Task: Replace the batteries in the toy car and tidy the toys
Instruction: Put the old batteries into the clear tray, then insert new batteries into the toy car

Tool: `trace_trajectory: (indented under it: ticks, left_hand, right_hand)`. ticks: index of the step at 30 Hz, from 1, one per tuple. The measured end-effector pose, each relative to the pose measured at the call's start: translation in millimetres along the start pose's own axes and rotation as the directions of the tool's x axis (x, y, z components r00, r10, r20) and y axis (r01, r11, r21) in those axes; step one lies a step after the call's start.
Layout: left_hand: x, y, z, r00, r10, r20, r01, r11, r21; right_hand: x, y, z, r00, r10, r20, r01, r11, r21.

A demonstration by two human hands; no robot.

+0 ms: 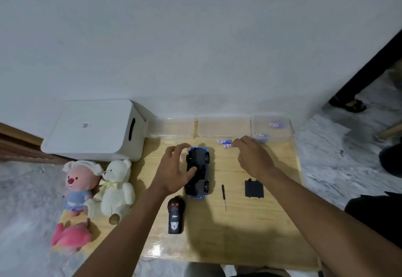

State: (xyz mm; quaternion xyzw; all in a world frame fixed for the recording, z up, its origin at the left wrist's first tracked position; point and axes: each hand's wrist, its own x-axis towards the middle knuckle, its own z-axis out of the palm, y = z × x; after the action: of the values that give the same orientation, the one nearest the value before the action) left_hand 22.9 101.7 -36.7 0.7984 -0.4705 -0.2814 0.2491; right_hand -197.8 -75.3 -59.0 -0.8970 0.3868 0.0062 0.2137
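Note:
The toy car (198, 171) lies upside down on the wooden table (239, 222), its dark underside up. My left hand (176, 168) grips the car's left side, thumb on the underside. My right hand (253, 157) hovers near the table's far edge, its fingertips at two small batteries (225, 143) lying on the wood; whether it pinches one is unclear. The black battery cover (254, 189) lies to the right of the car. A small screwdriver (224, 197) lies between car and cover. A black remote (175, 216) sits in front of the car.
Three clear plastic boxes line the far edge; the right one (270, 127) holds batteries. A white storage bin (93, 131) stands at the far left. A pink plush (78, 183), a white teddy bear (117, 187) and a pink soft toy (71, 235) lie at the table's left edge.

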Motion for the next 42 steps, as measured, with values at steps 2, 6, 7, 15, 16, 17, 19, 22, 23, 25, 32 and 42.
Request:
trace_trajectory:
  ticks: [2, 6, 7, 15, 16, 17, 19, 22, 23, 25, 32, 42]
  left_hand:
    - [-8, -17, -2, 0.977, -0.089, 0.194, 0.104, 0.992, -0.068]
    - [-11, -24, 5, 0.936, -0.048, 0.349, 0.11, 0.981, -0.16]
    - [-10, -24, 7, 0.933, -0.03, 0.359, 0.108, 0.974, -0.199]
    - [-3, -32, 14, 0.923, 0.007, 0.385, 0.138, 0.927, -0.348]
    - [-2, -31, 13, 0.921, 0.001, 0.389, 0.15, 0.922, -0.357]
    - [-1, -31, 13, 0.921, -0.007, 0.39, 0.165, 0.913, -0.373]
    - [2, -31, 13, 0.921, -0.022, 0.388, 0.186, 0.902, -0.39]
    - [4, -33, 14, 0.921, -0.023, 0.389, 0.187, 0.901, -0.391]
    - [4, -33, 14, 0.92, -0.017, 0.392, 0.185, 0.9, -0.395]
    - [5, -34, 14, 0.917, 0.0, 0.399, 0.173, 0.9, -0.399]
    - [7, -24, 9, 0.917, 0.036, 0.397, 0.149, 0.894, -0.424]
    - [12, -25, -10, 0.933, 0.003, 0.36, 0.172, 0.874, -0.454]
  right_hand:
    - [1, -3, 12, 0.998, 0.056, -0.01, -0.057, 0.994, -0.088]
    - [-2, -2, 24, 0.999, -0.006, -0.032, -0.006, 0.929, -0.371]
    - [-3, -1, 25, 1.0, -0.023, -0.014, 0.015, 0.905, -0.424]
    - [-4, -1, 16, 0.997, 0.027, 0.077, 0.01, 0.899, -0.438]
    - [-2, -2, 14, 0.996, 0.037, 0.081, 0.002, 0.9, -0.436]
    - [-1, -1, 12, 0.996, 0.043, 0.08, -0.003, 0.897, -0.441]
    - [1, 3, 12, 0.998, 0.037, 0.055, -0.009, 0.9, -0.437]
    - [-2, 5, 21, 0.998, 0.062, -0.034, -0.069, 0.953, -0.295]
    - [-4, 2, 23, 0.993, 0.102, -0.063, -0.112, 0.977, -0.181]
    - [-6, -9, 27, 0.975, 0.197, -0.106, -0.192, 0.98, 0.056]
    - [12, -37, 24, 0.944, 0.29, -0.155, -0.3, 0.953, -0.043]
    - [3, -31, 32, 0.994, 0.098, -0.048, -0.109, 0.92, -0.376]
